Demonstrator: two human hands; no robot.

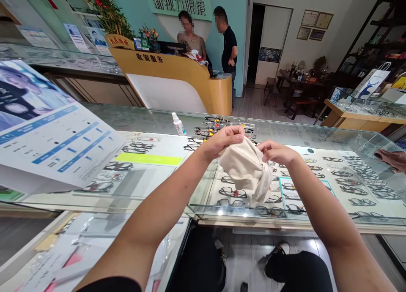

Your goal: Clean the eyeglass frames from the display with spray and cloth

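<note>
A cream cloth [242, 163] hangs in loose folds between my two hands, above the glass display case [203, 199]. Pinched at its upper edge is my left hand [226, 140], closed on the fabric. On the cloth's right side, my right hand [277, 152] is closed with its fingertips on the edge. Just beyond my hands, several pairs of eyeglasses [203, 131] are gathered on the glass top. A white spray bottle [179, 124] stands upright to their left. Rows of glasses [233, 192] show inside the case beneath the cloth.
A large printed card [60, 131] stands at the left. Below it an open drawer [95, 241] holds papers and packets. A brown cloth [391, 159] lies at the far right. Two people [226, 47] are at the wooden counter [177, 72] in the background.
</note>
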